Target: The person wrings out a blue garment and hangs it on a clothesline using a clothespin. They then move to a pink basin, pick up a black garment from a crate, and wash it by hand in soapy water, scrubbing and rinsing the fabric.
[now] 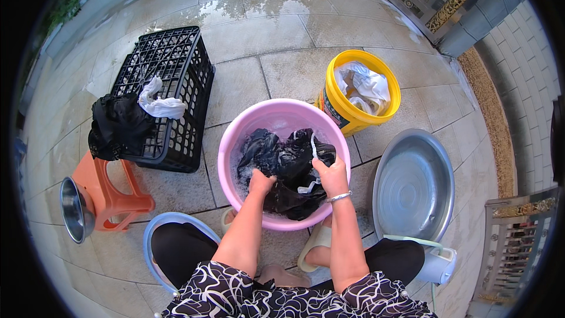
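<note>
Before me on the paving stands a pink plastic basin [229, 194] holding soapy water and wet black clothing [291, 159] with white trim. My left hand [262, 183] is closed on the black fabric near the basin's middle, its fingertips partly hidden by the cloth. At the right side of the basin, my right hand [332, 177] grips another part of the same clothing, its thumb beside a white strip. A silver bangle [340, 196] circles my right wrist. Foam floats along the basin's inner wall.
A yellow bucket [393, 106] with white cloth stands beyond the basin; a metal basin [412, 185] sits right. Leftward, a black plastic crate [194, 110] bears black cloth [117, 126] and white cloth [161, 101]. An orange stool [114, 194], steel bowl [75, 212] and blue basin [176, 218] are nearer.
</note>
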A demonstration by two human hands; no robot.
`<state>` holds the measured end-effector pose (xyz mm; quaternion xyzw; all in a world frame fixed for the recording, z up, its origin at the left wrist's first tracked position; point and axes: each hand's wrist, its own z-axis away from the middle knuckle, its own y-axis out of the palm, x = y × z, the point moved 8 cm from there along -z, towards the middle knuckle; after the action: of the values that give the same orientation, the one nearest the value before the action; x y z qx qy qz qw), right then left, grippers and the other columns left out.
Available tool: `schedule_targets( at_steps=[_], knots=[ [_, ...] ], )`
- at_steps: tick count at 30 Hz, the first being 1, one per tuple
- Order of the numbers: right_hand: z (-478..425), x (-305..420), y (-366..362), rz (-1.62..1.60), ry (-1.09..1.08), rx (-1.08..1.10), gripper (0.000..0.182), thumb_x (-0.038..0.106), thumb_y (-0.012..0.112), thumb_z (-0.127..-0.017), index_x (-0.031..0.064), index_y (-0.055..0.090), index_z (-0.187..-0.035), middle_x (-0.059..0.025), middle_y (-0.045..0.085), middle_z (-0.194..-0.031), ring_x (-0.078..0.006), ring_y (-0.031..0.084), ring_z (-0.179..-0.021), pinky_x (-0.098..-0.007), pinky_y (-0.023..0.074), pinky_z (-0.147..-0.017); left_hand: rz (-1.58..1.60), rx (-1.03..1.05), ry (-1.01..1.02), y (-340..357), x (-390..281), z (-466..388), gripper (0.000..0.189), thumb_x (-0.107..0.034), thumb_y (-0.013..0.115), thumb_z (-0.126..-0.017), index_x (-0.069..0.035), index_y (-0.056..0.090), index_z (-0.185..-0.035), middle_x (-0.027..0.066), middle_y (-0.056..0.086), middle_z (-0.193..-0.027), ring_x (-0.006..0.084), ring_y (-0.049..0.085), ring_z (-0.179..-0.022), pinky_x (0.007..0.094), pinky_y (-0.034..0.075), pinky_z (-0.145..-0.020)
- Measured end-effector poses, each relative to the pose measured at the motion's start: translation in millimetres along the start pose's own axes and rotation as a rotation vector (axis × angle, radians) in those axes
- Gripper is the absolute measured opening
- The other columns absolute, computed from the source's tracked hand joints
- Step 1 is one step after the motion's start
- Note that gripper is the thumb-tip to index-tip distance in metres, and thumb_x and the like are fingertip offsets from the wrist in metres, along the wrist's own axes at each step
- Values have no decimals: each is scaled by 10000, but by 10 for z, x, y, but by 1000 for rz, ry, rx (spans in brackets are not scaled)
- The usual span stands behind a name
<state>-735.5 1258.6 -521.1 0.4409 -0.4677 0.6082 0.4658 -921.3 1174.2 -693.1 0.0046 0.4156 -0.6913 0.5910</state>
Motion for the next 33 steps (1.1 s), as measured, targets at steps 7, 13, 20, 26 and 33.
schedule_targets(
  at_steps=[7, 13, 20, 26, 33],
  knots=[
    [256, 722, -198, 433, -168, 30, 241, 124, 526, -719, 104, 604, -946, -182, 609, -804, -334, 590, -794, -374, 453, -697, 674, 20, 38, -62, 235, -232, 289, -28, 498, -625, -28, 545, -911, 98, 567, -790, 236, 541, -762, 311, 426, -697],
    [186, 838, -839, 631, -141, -264, 224, 119, 486, -711, 111, 612, -896, -177, 603, -802, -363, 570, -797, -422, 446, -674, 1754, 157, 116, -787, -160, -129, 361, 23, 405, -598, -78, 447, -941, 108, 521, -908, 290, 528, -838, 499, 415, -762],
    [193, 756, -1037, 436, -177, -459, 201, 48, 524, -677, 124, 635, -827, -147, 618, -761, -292, 605, -719, -361, 459, -645, 2052, 493, 360, -1555, -772, 302, 434, -83, 421, -614, 60, 518, -1011, 184, 552, -1062, 338, 518, -996, 480, 387, -890],
    [89, -1, -612, 700, 90, -148, 488, 391, 646, -679, 166, 515, -1092, -143, 598, -999, -319, 569, -916, -403, 447, -765, 1568, 241, 265, -1334, -658, 227, 361, -301, 603, -777, 3, 564, -968, 127, 610, -910, 232, 602, -798, 360, 480, -742],
    [312, -1218, 71, 1044, 547, 243, 824, 513, 527, -756, 300, 4, -1357, -252, 516, -1074, -355, 538, -975, -418, 420, -821, 54, -181, 121, -328, -45, -43, 729, -283, 700, -638, 75, 332, -1156, 262, 484, -1100, 353, 505, -1002, 378, 411, -849]
  ],
)
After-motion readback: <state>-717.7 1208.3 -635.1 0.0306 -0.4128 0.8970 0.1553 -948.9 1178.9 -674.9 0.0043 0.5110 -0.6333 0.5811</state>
